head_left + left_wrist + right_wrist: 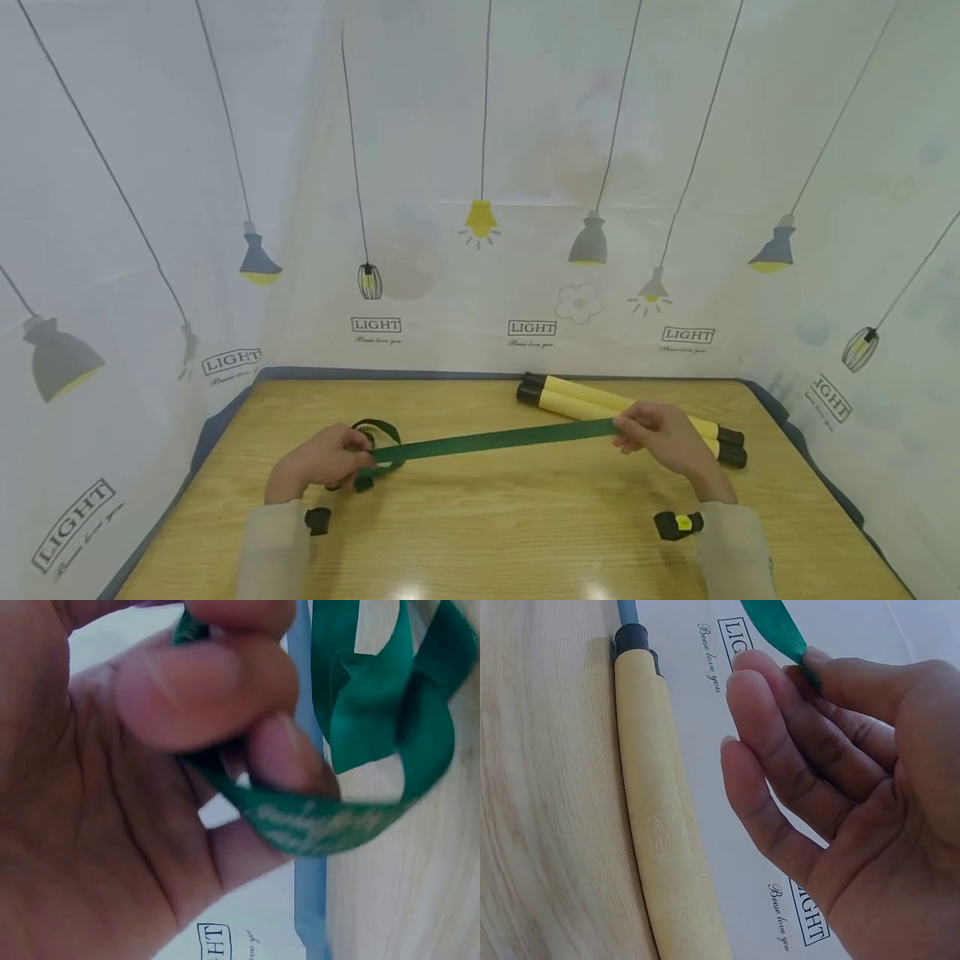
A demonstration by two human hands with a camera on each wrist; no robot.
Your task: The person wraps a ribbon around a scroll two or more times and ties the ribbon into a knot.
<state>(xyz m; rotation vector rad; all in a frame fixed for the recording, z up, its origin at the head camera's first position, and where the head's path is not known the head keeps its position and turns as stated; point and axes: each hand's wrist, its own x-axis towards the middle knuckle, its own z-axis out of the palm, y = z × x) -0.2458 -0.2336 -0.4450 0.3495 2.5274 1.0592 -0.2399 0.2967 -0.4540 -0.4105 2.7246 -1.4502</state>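
Note:
A green ribbon (495,440) is stretched between both hands above the table. On the left, my left hand (324,456) pinches it with thumb and fingers, and the rest of the ribbon hangs in loose loops by that hand. Faint light lettering shows on the ribbon (322,825) in the left wrist view. My right hand (663,435) pinches the ribbon's other end between thumb and index finger; its other fingers (761,720) are loosely bent and hold nothing. Behind the right hand lie two yellow rolls (577,400) with black ends, partly covered by it.
The wooden table (480,517) backs onto a pale curtain (450,167) printed with hanging lamps. A blue strip (390,374) runs along the table's back edge. Dark bands with small devices (678,525) sit at both wrists.

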